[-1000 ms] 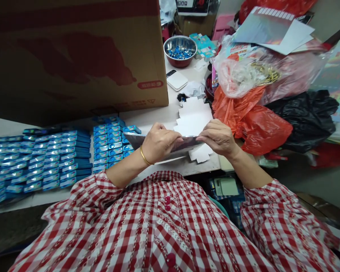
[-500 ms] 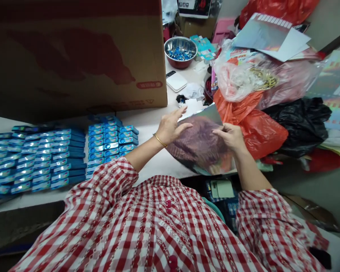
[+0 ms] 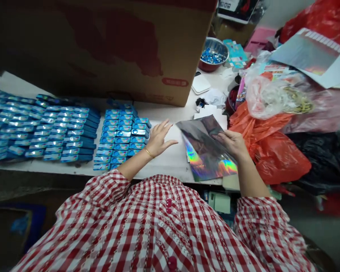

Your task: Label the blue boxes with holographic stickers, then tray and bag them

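Note:
My right hand (image 3: pixel 232 143) grips the right edge of a shiny holographic sheet (image 3: pixel 205 151) that lies tilted over the white table (image 3: pixel 170 162) edge, on top of white cut card blanks (image 3: pixel 211 112). My left hand (image 3: pixel 158 138) hovers open with fingers spread, just left of the sheet and right of a block of small blue boxes (image 3: pixel 121 134). A gold bangle sits on the left wrist.
More rows of blue boxes (image 3: pixel 42 128) cover the table's left. A big cardboard carton (image 3: pixel 107 49) stands behind. A steel bowl (image 3: pixel 214 56) of blue pieces is at the back. Orange (image 3: pixel 269 151), clear (image 3: pixel 274 96) and black (image 3: pixel 325 158) plastic bags pile on the right.
The sheet, held edge-on by both hands, was turned flat and laid down. My left hand let go and moved left, open. The view swung left.

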Available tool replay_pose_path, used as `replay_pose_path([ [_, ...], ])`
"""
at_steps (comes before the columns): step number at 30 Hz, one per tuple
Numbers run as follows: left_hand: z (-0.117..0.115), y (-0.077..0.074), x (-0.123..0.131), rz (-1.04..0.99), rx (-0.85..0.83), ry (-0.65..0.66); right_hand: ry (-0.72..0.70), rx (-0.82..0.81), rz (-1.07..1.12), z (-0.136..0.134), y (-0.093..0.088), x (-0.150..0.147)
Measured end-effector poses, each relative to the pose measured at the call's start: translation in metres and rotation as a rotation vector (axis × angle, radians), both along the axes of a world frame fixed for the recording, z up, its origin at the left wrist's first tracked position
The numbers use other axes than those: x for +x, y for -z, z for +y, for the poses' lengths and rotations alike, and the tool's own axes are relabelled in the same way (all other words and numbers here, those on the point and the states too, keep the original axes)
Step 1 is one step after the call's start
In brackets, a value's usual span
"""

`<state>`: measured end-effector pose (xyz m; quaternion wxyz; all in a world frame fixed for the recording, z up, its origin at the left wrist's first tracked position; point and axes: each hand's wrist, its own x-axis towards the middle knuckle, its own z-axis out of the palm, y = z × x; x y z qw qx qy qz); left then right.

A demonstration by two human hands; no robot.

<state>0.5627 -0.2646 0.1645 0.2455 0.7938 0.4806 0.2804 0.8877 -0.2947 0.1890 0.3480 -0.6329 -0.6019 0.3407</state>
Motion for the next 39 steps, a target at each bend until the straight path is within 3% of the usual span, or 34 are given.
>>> replay_pose_path([
  [2,0.014,-0.013,-0.002,-0.037,0.018,-0.072,0.006,-0.003,0.156,-0.001,-0.014,-0.011],
  [5,0.03,-0.019,-0.017,-0.196,-0.18,-0.07,0.133,0.005,0.358,0.0,-0.017,-0.018],
  [8,0.026,-0.014,-0.034,-0.42,-0.397,-0.044,0.205,-0.027,0.467,0.0,-0.008,-0.019],
  [11,0.011,-0.015,-0.042,-0.565,-0.424,-0.104,0.15,-0.019,0.486,-0.002,-0.006,-0.023],
  [14,-0.001,-0.025,-0.044,-0.587,-0.395,-0.114,0.069,0.183,0.383,-0.001,-0.022,-0.03],
  [16,-0.006,-0.034,-0.045,-0.588,-0.372,-0.103,0.036,0.358,0.231,0.003,-0.039,-0.035],
  [19,-0.014,-0.048,-0.049,-0.579,-0.325,-0.08,-0.023,0.487,-0.044,0.011,-0.062,-0.041],
  [24,-0.026,-0.063,-0.055,-0.518,-0.121,-0.087,-0.05,0.531,-0.213,0.017,-0.08,-0.046],
  [29,-0.031,-0.074,-0.061,-0.38,0.133,-0.132,-0.227,0.477,-0.191,0.009,-0.087,-0.05],
  [36,-0.04,-0.084,-0.059,-0.294,0.157,-0.153,-0.366,0.462,-0.344,-0.002,-0.09,-0.048],
  [39,-0.044,-0.087,-0.052,-0.284,0.162,-0.14,-0.353,0.546,-0.49,-0.006,-0.092,-0.059],
])
